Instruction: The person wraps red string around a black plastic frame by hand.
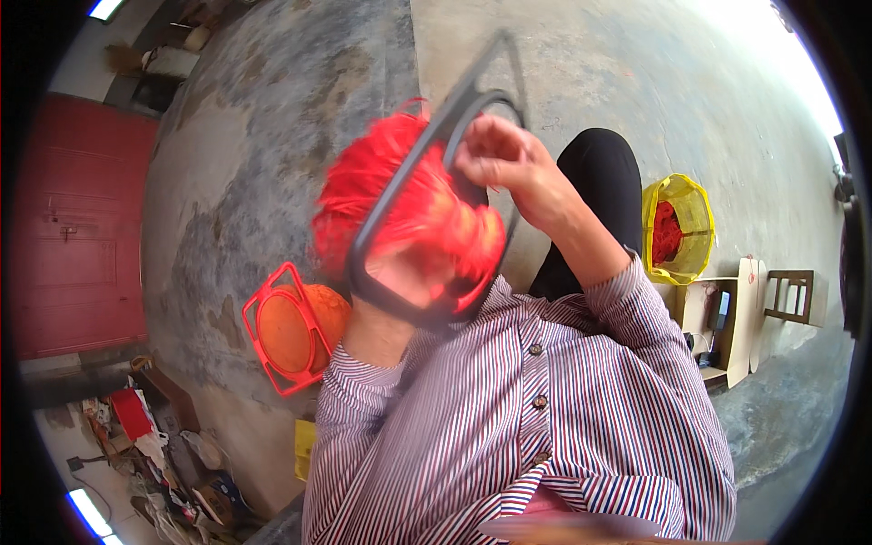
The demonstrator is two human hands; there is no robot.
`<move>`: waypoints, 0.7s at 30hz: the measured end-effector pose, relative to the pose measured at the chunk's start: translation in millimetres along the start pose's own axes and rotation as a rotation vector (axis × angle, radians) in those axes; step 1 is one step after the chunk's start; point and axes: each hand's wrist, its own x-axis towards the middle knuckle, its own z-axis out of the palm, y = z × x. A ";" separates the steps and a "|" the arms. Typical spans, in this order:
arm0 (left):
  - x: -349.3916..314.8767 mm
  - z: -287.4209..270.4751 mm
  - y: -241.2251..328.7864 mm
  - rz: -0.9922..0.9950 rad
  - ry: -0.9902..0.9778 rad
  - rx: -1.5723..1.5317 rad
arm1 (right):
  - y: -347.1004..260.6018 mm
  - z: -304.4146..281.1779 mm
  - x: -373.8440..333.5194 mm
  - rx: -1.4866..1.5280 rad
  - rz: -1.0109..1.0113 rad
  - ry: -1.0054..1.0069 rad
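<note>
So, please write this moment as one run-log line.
left hand: at red strands, dark frame | right hand: curled, near frame | floor right: yellow basket, red contents

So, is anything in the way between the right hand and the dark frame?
Nothing visible. The right hand is right at the dark frame, its fingers by the ring; the red strings bunch lower, to the left.

My shirt (445, 436): white ground, fine stripes in red and dark blue. Round, dark brown buttons (540, 402) down the front; collar (627, 495) striped alike. My long sleeves (629, 304) leave both wrists bare. My trousers (599, 173): plain black.
</note>
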 end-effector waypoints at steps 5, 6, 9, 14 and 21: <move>11.8 -11.6 2.2 0.135 0.077 0.171 | 7.3 31.2 -27.4 0.325 0.078 0.013; 11.0 -8.5 -0.2 0.136 0.078 0.172 | 4.7 35.0 -26.4 0.327 0.078 0.012; 12.3 -4.6 -2.3 0.148 0.063 0.294 | -11.6 35.8 -24.0 0.340 0.008 0.104; 10.2 -12.1 15.8 0.107 -0.038 0.286 | -34.9 -26.7 -12.6 0.549 -0.282 0.120; 12.6 -37.9 41.6 0.091 -0.166 0.273 | -3.8 -95.6 -18.0 0.974 -0.161 0.001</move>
